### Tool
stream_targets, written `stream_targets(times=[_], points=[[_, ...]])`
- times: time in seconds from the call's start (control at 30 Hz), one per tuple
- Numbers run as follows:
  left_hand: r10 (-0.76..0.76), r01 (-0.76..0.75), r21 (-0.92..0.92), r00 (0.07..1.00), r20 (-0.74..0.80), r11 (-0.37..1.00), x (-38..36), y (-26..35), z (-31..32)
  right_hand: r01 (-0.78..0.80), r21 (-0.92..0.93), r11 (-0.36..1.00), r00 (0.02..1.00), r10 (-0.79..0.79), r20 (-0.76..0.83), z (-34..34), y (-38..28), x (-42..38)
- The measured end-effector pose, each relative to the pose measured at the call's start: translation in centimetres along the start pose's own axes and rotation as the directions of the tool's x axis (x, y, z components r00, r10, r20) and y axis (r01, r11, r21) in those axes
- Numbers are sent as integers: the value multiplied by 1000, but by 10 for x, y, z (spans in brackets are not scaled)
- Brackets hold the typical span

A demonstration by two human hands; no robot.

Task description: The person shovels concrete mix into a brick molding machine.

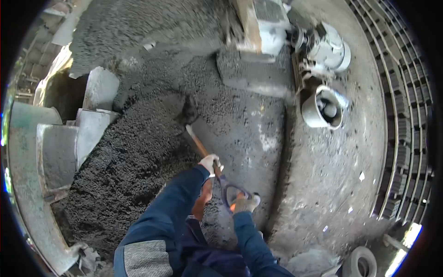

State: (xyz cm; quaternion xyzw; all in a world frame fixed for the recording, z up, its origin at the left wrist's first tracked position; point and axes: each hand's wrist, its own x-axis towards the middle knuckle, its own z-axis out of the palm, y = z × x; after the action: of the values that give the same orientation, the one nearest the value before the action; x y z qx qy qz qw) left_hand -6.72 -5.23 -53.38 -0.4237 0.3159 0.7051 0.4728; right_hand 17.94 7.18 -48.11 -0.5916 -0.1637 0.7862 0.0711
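A shovel [200, 145] with a wooden shaft and a D-shaped handle slants across the middle of the view. My left hand [211, 165], in a pale glove, is wrapped round the lower shaft. At the top end, my right hand [247, 203], gloved too, grips the D-handle. The dark blade [188, 112] lies against the edge of a heap of dark, damp, grainy mix [134, 152], its outline partly lost in the material. Below my left arm, part of a boot or leg shows beside the heap.
Metal chutes [57, 150] and a greenish frame border the heap on the left. Ahead stands a machine part beside a motor [332, 48]. A white bucket [315, 113] sits on the concrete floor at right. Metal racks [397, 115] line the far right; a ring-shaped object [360, 263] lies near bottom right.
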Motion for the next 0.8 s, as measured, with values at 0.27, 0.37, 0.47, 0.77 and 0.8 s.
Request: stream_targets(times=[0.27,0.37,0.47,0.77,0.8], points=[[279,-251,184,949,-148,950,-39,-120,-3,75,-472,879,993,-112,-50,-49,0,-39],[114,-91,119,973,-201,989,-43,-117,-7,198,-476,857,976,-215,21,-71,-11,-90],[144,-135,74,982,-119,988,-27,-123,-12,119,-402,908,986,-156,-60,-87,-39,-144],[-156,170,45,961,-230,984,-12,-210,-6,162,-618,769,801,-468,-372,-165,-93,-195],[-174,177,-9,959,-225,984,-21,-225,-2,117,-607,786,819,-422,-389,-168,-111,-208]])
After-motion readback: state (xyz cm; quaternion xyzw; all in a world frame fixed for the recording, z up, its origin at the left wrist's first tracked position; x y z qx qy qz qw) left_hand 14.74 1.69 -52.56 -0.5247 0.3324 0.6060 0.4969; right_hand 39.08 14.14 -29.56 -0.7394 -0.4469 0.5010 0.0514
